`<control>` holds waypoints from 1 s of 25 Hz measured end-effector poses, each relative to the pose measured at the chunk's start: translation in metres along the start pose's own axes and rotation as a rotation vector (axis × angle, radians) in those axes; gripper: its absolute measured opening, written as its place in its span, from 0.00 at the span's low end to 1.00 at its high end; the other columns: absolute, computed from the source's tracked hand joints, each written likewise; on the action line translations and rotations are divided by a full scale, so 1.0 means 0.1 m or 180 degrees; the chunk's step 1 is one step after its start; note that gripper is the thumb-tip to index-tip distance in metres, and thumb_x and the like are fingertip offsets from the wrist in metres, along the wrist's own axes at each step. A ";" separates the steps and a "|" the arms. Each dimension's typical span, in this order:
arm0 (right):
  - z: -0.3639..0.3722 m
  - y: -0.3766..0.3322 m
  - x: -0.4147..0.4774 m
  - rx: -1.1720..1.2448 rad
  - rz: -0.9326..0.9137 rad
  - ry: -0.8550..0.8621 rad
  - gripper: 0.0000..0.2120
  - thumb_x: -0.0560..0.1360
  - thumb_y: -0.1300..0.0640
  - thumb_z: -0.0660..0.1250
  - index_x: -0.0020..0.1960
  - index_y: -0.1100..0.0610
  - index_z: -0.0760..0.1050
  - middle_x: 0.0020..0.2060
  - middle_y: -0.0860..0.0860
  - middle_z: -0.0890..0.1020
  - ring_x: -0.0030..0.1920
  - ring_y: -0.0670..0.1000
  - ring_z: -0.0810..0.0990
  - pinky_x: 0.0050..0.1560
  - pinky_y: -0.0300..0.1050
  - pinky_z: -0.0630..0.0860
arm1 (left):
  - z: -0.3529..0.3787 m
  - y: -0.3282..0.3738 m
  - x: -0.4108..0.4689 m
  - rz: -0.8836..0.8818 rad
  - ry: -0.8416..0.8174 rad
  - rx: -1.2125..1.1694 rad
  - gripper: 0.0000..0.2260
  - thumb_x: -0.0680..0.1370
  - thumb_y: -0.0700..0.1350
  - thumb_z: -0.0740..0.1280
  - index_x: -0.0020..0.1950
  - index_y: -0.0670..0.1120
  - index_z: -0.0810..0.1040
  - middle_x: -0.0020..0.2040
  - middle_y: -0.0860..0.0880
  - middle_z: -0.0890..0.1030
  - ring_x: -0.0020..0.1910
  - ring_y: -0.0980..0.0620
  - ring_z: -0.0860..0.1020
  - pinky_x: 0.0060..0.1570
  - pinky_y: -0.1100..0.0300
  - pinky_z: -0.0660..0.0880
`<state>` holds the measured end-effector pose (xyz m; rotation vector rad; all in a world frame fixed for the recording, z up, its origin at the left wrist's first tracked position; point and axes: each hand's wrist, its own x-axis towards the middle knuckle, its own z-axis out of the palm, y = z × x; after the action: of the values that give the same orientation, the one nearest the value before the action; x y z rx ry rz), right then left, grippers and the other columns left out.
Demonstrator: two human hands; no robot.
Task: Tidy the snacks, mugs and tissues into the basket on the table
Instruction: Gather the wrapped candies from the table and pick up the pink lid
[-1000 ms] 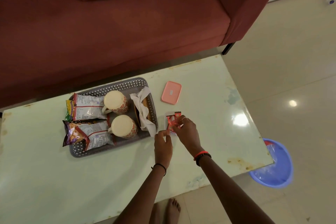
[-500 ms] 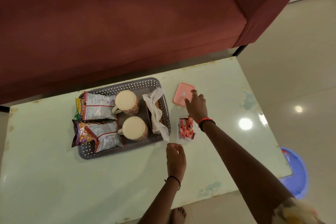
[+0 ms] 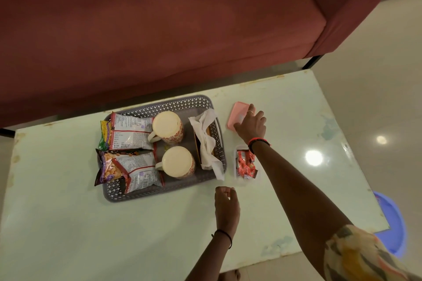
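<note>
Beside the grey perforated plastic basket [image 3: 159,104], which already holds two cream patterned mugs [image 3: 167,126], two foil snack packets [image 3: 130,133] and white tissues [image 3: 205,141], a small clear tub of red-wrapped sweets [image 3: 245,164] stands uncovered on the pale green table [image 3: 285,102]. The right hand [image 3: 251,124] lies spread on the flat pink plastic lid [image 3: 237,114], probably to fetch it for the tub. The left hand [image 3: 226,201] hovers loosely curled and empty.

You've got a dark red sofa [image 3: 159,29] behind the pale green desk [image 3: 68,223]; glossy beige floor [image 3: 376,64] right, blue tub [image 3: 395,223] below.
</note>
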<state>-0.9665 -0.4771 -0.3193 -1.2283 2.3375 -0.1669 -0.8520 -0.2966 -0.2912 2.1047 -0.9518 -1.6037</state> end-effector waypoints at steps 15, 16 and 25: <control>-0.17 0.12 -0.15 0.0471 0.0150 -0.0090 0.50 0.65 0.48 0.76 0.77 0.48 0.48 0.62 0.64 0.67 0.62 0.64 0.67 0.60 0.59 0.70 | 0.00 -0.01 0.03 0.0132 -0.0069 0.0068 0.08 0.79 0.42 0.58 0.55 0.40 0.70 0.56 0.39 0.77 0.53 0.37 0.78 0.55 0.44 0.76; -0.26 0.19 -0.22 0.0687 0.0233 -0.0060 0.50 0.65 0.49 0.76 0.76 0.48 0.48 0.62 0.64 0.67 0.62 0.64 0.67 0.60 0.59 0.70 | -0.02 0.01 0.02 0.0120 -0.0087 0.0085 0.08 0.79 0.42 0.58 0.55 0.39 0.70 0.56 0.39 0.76 0.53 0.37 0.78 0.56 0.44 0.76; -0.32 0.58 -1.25 0.1049 0.0191 -0.0539 0.41 0.65 0.50 0.74 0.73 0.50 0.58 0.62 0.61 0.69 0.63 0.62 0.66 0.63 0.54 0.68 | -0.11 0.15 0.07 0.0164 -0.0208 0.0241 0.16 0.80 0.37 0.52 0.66 0.40 0.70 0.67 0.42 0.71 0.58 0.37 0.77 0.56 0.46 0.77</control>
<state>-0.9649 -0.3469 -0.2648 -0.9705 2.0959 -0.3945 -0.8449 -0.3137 -0.2833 2.0705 -1.0954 -1.6440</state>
